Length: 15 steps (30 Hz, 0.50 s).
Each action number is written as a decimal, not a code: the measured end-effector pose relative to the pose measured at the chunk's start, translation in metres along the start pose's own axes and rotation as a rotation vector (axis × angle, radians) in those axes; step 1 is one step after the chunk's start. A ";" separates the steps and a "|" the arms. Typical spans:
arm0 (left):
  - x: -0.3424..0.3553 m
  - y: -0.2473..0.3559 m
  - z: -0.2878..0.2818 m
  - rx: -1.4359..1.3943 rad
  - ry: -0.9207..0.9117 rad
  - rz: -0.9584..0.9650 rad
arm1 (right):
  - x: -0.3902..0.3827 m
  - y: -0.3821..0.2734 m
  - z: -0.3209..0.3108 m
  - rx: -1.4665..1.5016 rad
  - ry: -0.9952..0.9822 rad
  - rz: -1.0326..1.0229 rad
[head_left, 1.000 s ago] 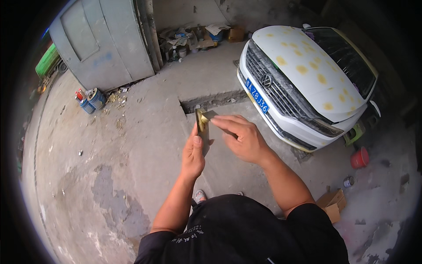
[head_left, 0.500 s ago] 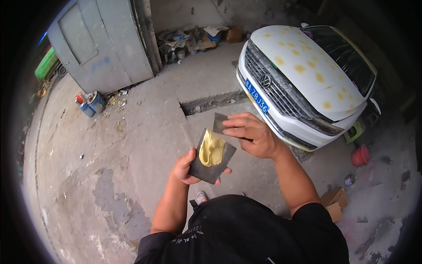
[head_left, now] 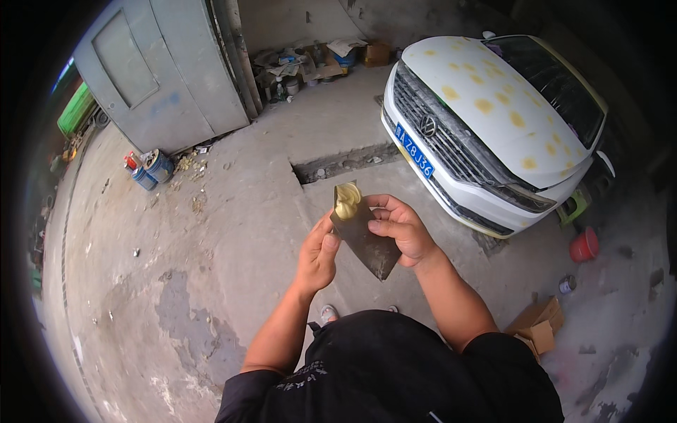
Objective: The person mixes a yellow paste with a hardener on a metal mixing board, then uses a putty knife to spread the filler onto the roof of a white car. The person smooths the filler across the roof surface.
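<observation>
Two thin dark putty spreaders are together in front of me and overlap, so their edges are hard to tell apart. Yellow putty (head_left: 347, 201) lies in a thick folded lump at the far end. My left hand (head_left: 316, 259) is closed at the left edge of the putty plate (head_left: 336, 194), its fingers mostly hidden behind. From the right, my right hand (head_left: 405, 233) grips the dark spreader (head_left: 367, 247), thumb on the near face and fingers behind. This spreader's face is tilted, with one corner pointing down toward me.
A white car (head_left: 486, 127) with yellow patches on its bonnet stands at the right. A recessed trench (head_left: 345, 163) cuts the floor ahead. Paint cans (head_left: 156, 166) stand by a grey metal door (head_left: 151, 77). A red bucket (head_left: 584, 245) and a cardboard box (head_left: 537, 326) are at the right.
Both hands have turned the spreaders. My right hand has moved down and its spreader now overlaps the left one. The putty shows higher and as a smaller lump.
</observation>
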<state>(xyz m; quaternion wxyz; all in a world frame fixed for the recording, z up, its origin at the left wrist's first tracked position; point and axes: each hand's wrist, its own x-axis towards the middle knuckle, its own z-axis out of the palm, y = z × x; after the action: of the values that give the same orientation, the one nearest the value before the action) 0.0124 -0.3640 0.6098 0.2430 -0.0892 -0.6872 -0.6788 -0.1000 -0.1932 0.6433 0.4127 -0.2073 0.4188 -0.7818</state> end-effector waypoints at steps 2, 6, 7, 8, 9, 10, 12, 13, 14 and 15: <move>-0.001 0.003 -0.011 0.024 -0.079 -0.110 | 0.004 -0.025 0.004 -0.021 -0.053 -0.145; -0.008 0.013 -0.033 -0.780 -0.137 -0.474 | -0.006 -0.062 0.019 -0.419 -0.250 -0.508; -0.011 0.014 -0.035 -0.989 -0.170 -0.513 | -0.009 -0.063 0.023 -0.540 -0.330 -0.640; -0.013 0.013 -0.034 -1.067 -0.206 -0.507 | -0.010 -0.062 0.026 -0.713 -0.388 -0.603; -0.016 0.012 -0.033 -1.180 -0.250 -0.483 | -0.011 -0.060 0.027 -0.786 -0.419 -0.550; -0.017 0.010 -0.032 -1.273 -0.325 -0.462 | -0.009 -0.058 0.027 -0.811 -0.431 -0.535; -0.019 0.008 -0.030 -1.251 -0.274 -0.498 | -0.002 -0.055 0.023 -1.047 -0.400 -0.524; -0.019 0.007 -0.029 -1.255 -0.259 -0.516 | 0.002 -0.055 0.019 -1.079 -0.377 -0.540; -0.019 0.008 -0.027 -1.224 -0.249 -0.511 | 0.007 -0.057 0.016 -1.159 -0.335 -0.490; -0.018 0.009 -0.025 -1.213 -0.242 -0.503 | 0.011 -0.058 0.014 -1.244 -0.300 -0.447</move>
<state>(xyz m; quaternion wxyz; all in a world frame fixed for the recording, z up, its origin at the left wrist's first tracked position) 0.0374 -0.3842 0.6089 -0.0947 -0.1226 -0.2058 -0.9663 -0.1244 -0.1911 0.6990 0.0986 -0.5942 0.6760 -0.4246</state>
